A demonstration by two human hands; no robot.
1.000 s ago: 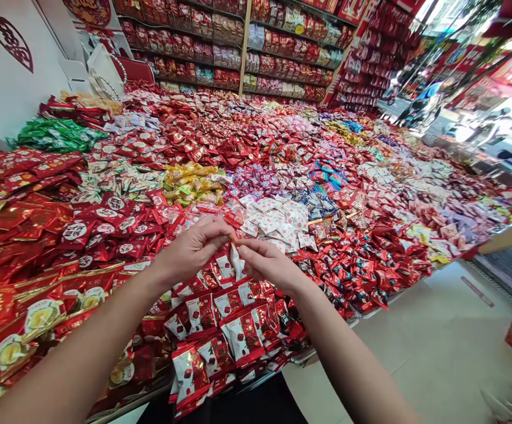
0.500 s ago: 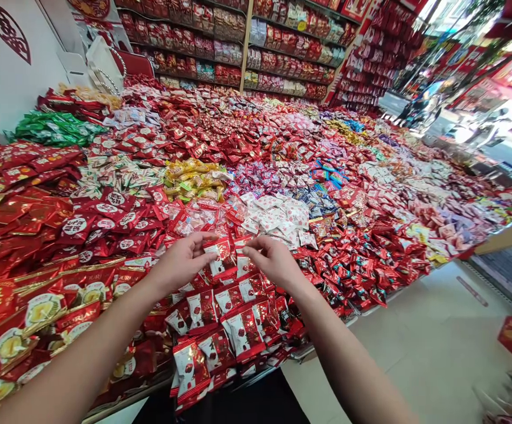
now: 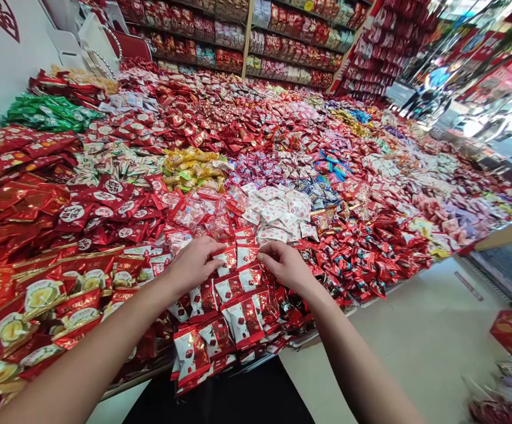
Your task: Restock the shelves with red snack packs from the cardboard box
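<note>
my left hand (image 3: 196, 263) curves part-open at a red-white packet (image 3: 226, 262); whether my right hand (image 3: 290, 270) pinches the next packet (image 3: 245, 255), i can't tell. nearer packets (image 3: 243, 323) already overlap in rough rows.

There are two hands (image 3: 197, 266) (image 3: 287, 270), one bag (image 3: 97, 44) (packets (image 3: 227, 260) uncountable).

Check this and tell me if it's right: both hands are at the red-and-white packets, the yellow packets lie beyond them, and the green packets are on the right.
Not quite: the head view shows the green packets on the left. The left hand and right hand are at the red-and-white packets, with the yellow packets beyond.
</note>
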